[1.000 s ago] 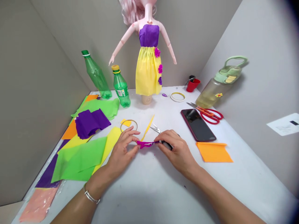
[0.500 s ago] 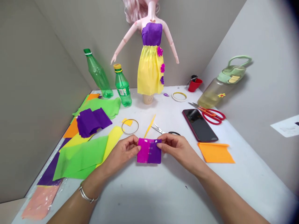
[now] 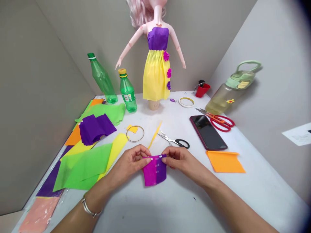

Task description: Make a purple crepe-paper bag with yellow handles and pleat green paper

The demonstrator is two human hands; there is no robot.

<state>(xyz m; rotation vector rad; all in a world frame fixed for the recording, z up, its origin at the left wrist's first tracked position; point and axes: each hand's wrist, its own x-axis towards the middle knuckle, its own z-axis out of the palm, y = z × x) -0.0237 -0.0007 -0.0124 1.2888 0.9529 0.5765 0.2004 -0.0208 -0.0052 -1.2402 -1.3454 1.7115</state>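
Your left hand (image 3: 130,163) and right hand (image 3: 183,163) are close together without touching, pinching the top edge of a magenta-and-purple crepe paper piece (image 3: 155,171). It hangs between them over the middle of the white table (image 3: 150,210), and small white marks run along its top edge and down its centre seam. You can't tell whether its lower edge touches the table.

Toward the back right, a red cup (image 3: 202,90) holds something dark and thin, too small to make out. Beyond the phone (image 3: 207,132), a large plastic water bottle (image 3: 218,102) with a pale green lid and handle leans by the wall, and its yellowish tint makes any contents hard to judge. On the left, a green plastic bottle (image 3: 127,92) with a yellow cap stands upright, while a second green bottle (image 3: 102,79) tilts just beside it; neither shows any clear contents.

The doll (image 3: 156,63) stands at the back on a tan tube (image 3: 154,105), its head cut off by the top of the view. Small scissors (image 3: 173,139) lie just beyond your hands, and purple crepe paper (image 3: 96,128) sits in the loose pile on the left, partly covering other sheets.
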